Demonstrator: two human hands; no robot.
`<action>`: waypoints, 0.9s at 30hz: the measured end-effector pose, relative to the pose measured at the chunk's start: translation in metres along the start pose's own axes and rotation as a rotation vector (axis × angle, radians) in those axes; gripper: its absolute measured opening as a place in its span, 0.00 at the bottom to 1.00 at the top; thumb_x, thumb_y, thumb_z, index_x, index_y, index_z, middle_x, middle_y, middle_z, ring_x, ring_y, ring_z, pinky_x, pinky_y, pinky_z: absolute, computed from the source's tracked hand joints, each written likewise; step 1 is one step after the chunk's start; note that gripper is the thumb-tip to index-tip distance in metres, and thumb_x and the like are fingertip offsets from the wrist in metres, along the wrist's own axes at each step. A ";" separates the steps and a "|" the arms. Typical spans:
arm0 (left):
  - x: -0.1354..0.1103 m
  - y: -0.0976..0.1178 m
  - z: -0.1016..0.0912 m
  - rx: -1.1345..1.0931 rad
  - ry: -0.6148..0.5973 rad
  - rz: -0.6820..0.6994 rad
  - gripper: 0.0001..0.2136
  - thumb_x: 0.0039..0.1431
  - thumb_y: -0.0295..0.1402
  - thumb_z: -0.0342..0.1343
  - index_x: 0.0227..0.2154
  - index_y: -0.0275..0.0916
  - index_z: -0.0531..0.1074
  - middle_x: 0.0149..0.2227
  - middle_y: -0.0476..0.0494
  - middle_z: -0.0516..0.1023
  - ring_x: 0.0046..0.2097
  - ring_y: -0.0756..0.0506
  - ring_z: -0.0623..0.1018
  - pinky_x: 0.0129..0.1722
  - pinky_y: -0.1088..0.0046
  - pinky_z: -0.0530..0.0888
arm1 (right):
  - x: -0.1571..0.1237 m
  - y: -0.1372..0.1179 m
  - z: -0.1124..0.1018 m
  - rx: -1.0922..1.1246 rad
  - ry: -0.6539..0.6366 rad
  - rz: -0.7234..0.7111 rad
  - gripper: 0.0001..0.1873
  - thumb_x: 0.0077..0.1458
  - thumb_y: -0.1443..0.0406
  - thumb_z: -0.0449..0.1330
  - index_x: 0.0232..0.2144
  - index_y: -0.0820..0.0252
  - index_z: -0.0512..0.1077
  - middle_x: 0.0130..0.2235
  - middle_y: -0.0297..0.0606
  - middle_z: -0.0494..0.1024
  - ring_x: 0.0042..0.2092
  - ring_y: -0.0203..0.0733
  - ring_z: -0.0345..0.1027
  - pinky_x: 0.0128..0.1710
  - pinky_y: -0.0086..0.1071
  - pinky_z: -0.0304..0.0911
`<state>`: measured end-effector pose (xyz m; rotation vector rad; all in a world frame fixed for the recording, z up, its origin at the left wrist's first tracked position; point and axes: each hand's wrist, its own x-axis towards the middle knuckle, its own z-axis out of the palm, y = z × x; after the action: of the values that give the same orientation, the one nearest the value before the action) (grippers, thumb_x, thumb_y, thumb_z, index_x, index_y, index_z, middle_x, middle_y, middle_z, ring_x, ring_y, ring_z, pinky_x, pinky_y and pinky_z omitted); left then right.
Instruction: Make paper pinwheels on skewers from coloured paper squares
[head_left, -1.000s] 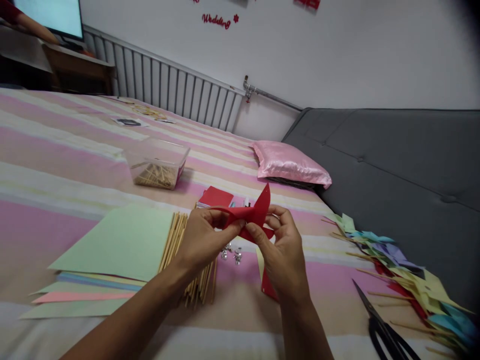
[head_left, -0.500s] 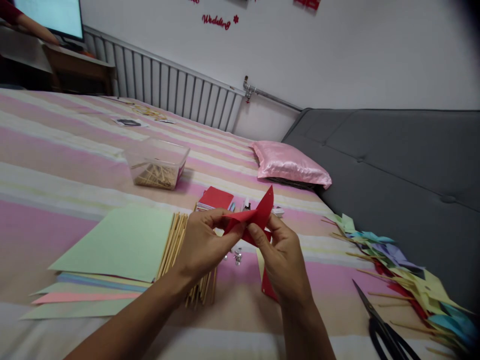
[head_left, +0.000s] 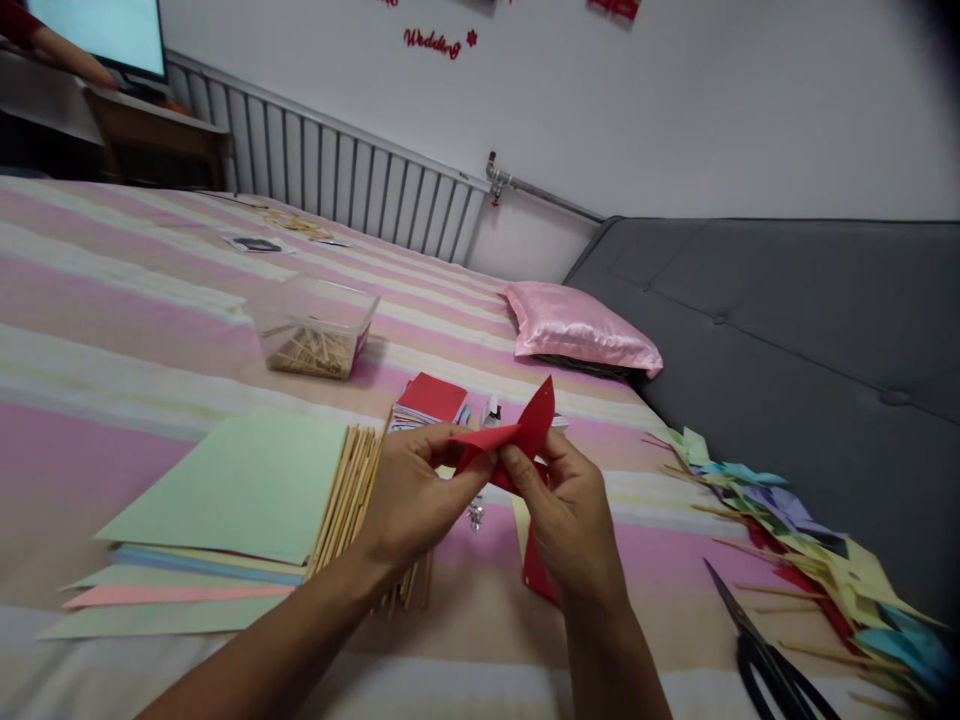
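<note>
My left hand (head_left: 409,495) and my right hand (head_left: 566,510) both pinch a folded piece of red paper (head_left: 525,432) above the striped bed cover (head_left: 135,340). One corner of the red paper sticks up between my thumbs. Under my left wrist lies a bundle of wooden sticks (head_left: 349,495). Small silver pins (head_left: 475,513) lie on the cover just below the paper. Another red paper piece (head_left: 536,575) lies under my right hand.
A stack of coloured sheets (head_left: 225,490) topped by pale green lies at the left. A clear box of sticks (head_left: 315,325) and a red pad (head_left: 431,397) sit behind. Black scissors (head_left: 772,655) and several finished paper pinwheels (head_left: 795,540) lie at the right. A pink pillow (head_left: 577,330) rests by the grey sofa (head_left: 810,340).
Both hands have drifted slightly down and to the right with the red paper. Its raised corner now stands a little further right and my fingers have closed in on the fold.
</note>
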<state>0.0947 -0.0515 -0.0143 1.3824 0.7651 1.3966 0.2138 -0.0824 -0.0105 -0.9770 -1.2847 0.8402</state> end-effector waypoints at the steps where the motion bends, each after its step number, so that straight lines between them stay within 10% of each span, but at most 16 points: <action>1: 0.000 0.000 0.000 -0.014 -0.007 -0.014 0.08 0.46 0.26 0.61 0.31 0.37 0.81 0.27 0.46 0.82 0.30 0.47 0.79 0.32 0.75 0.76 | 0.000 0.000 -0.001 -0.015 0.008 -0.006 0.10 0.55 0.63 0.58 0.41 0.58 0.73 0.40 0.36 0.77 0.43 0.43 0.72 0.43 0.36 0.70; 27: 0.014 -0.011 -0.009 0.022 -0.177 -0.351 0.09 0.43 0.34 0.62 0.25 0.32 0.77 0.17 0.50 0.71 0.19 0.54 0.63 0.19 0.78 0.56 | 0.008 0.007 -0.015 -0.119 -0.060 0.123 0.09 0.51 0.64 0.62 0.37 0.60 0.75 0.38 0.39 0.80 0.42 0.44 0.72 0.40 0.34 0.68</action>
<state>0.0904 -0.0332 -0.0211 1.2956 0.8594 0.9831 0.2294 -0.0740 -0.0142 -1.1419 -1.3487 0.9015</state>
